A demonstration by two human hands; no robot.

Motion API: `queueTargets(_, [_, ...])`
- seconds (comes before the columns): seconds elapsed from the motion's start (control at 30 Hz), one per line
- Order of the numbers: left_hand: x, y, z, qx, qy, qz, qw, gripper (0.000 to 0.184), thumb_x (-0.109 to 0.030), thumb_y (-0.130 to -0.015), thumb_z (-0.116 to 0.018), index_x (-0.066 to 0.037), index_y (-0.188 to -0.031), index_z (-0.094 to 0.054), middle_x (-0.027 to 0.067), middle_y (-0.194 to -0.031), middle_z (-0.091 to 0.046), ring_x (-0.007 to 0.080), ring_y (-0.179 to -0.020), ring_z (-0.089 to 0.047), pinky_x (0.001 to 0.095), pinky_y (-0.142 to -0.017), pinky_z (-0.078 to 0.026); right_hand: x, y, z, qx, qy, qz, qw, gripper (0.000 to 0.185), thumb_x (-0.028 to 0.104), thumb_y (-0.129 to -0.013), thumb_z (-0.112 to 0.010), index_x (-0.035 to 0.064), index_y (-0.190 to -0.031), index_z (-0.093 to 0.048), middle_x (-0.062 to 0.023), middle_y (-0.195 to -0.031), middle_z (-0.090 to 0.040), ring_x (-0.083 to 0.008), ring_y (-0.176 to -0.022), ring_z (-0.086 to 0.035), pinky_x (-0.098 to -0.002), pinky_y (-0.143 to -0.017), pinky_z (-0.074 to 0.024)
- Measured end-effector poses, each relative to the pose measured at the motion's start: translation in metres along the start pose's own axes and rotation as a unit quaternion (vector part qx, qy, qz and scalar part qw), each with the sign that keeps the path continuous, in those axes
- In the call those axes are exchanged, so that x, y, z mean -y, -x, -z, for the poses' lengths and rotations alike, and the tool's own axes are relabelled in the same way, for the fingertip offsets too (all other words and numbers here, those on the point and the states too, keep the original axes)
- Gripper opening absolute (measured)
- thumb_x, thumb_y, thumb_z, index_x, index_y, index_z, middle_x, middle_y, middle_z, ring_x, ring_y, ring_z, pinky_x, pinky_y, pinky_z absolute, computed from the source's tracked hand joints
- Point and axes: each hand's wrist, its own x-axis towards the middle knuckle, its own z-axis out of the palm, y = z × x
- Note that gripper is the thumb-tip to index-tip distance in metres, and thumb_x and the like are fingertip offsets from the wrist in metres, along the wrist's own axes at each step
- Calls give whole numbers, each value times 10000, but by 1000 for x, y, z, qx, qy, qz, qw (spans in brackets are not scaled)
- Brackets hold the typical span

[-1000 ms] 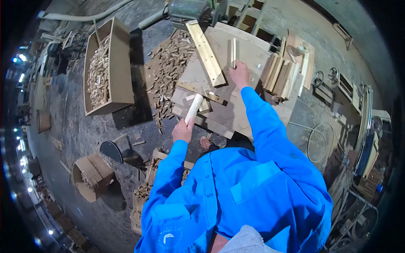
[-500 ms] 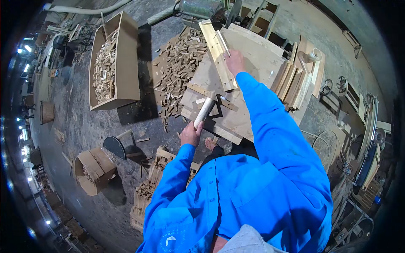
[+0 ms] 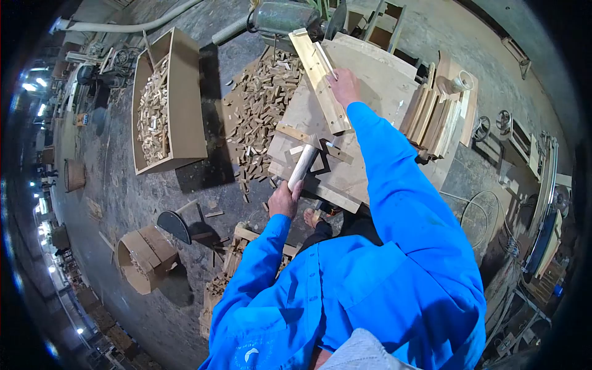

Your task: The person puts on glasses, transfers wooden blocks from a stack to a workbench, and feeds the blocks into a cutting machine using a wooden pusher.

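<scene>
My left hand [image 3: 284, 199] is closed round a pale round stick [image 3: 303, 166], whose far end reaches over small wood pieces at the near left of the board table [image 3: 377, 86]. My right hand [image 3: 344, 86] is closed on a thin wooden strip [image 3: 324, 56], which lies along the right edge of a long pale plank [image 3: 317, 83] with dark holes. A narrow crosspiece [image 3: 295, 131] lies near the plank's lower end. My right fingertips are partly hidden behind the hand.
Stacked wooden strips [image 3: 430, 120] lie at the table's right, beside a tape roll [image 3: 462, 81]. Small offcuts [image 3: 262, 105] are heaped on the left. Beyond them stands a wooden box [image 3: 188, 98] of pieces. A cardboard box [image 3: 147, 256] and a round-topped stool [image 3: 174, 227] stand lower left.
My right hand has brought the strip left, from bare board onto the plank's edge. My left hand still holds the round stick, now pointing up and right near the crosspiece. The view has shifted slightly.
</scene>
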Motion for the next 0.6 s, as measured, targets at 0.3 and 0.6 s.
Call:
queueTargets(0.3, [-47,-49,-6,5,-1,6,1000,611,-626,-1001,-544,-25,-904,-603,264,-858,-703,496,-831,-680,594,-729,-520,-28,-65,10,-24,33,27,999,283,289,-929,-725,40,-1059,-756,-211,-1136,-701,-400,-1089,-665,-512,-947,-526])
queueTargets(0.6, [-71,-72,-8,22,3,24,999,653,-666,-998,-511,-23,-960,-618,273,-913,-705,493,-903,-676,593,-778,-512,-44,-98,20,-33,55,67,996,277,298,-936,-705,31,-995,-748,-221,-1084,-712,-410,-1061,-670,-521,-930,-535])
